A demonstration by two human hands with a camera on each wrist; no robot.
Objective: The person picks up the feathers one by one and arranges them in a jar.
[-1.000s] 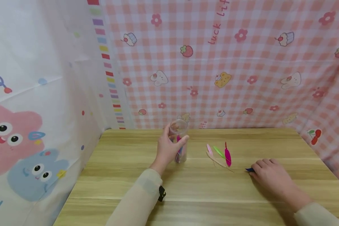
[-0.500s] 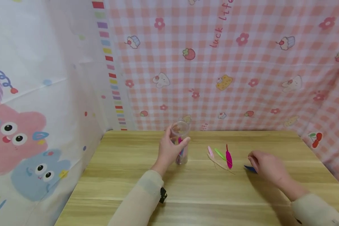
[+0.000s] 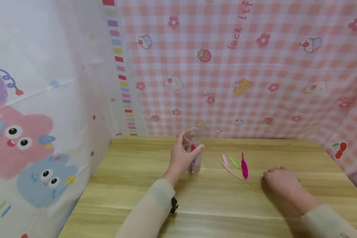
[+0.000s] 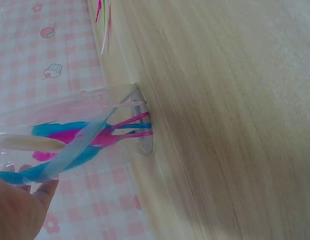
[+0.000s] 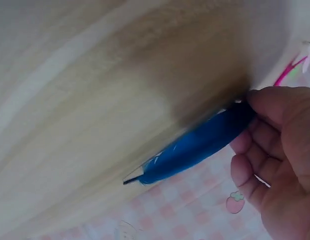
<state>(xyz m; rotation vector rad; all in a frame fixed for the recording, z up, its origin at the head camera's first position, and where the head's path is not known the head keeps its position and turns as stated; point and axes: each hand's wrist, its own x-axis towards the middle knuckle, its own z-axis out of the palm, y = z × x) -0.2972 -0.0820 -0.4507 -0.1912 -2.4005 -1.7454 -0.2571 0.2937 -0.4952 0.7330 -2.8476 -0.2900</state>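
My left hand (image 3: 178, 160) grips a clear plastic cylinder (image 3: 198, 166) that stands upright on the wooden table, thumb and fingers round its upper part. Blue and magenta feathers (image 4: 97, 137) stand inside it, quills down, as the left wrist view shows. Off to the right, my right hand (image 3: 282, 182) is low at the table, palm down. In the right wrist view its thumb and fingers pinch one end of a blue feather (image 5: 194, 145), whose bare quill points away from the hand. From the head view this feather is hidden under the hand.
Between the hands lie a magenta feather (image 3: 245, 169), a green feather (image 3: 234, 162), a pale pink feather (image 3: 224, 160) and a cream feather (image 3: 232, 173), close together on the table (image 3: 226, 205). A checked pink cloth (image 3: 214, 76) hangs behind the table's far edge.
My right hand lifted its fingers off the blue feather half a second ago, then came down over it and now pinches it. The left hand stays on the cylinder. The head view shifted slightly.
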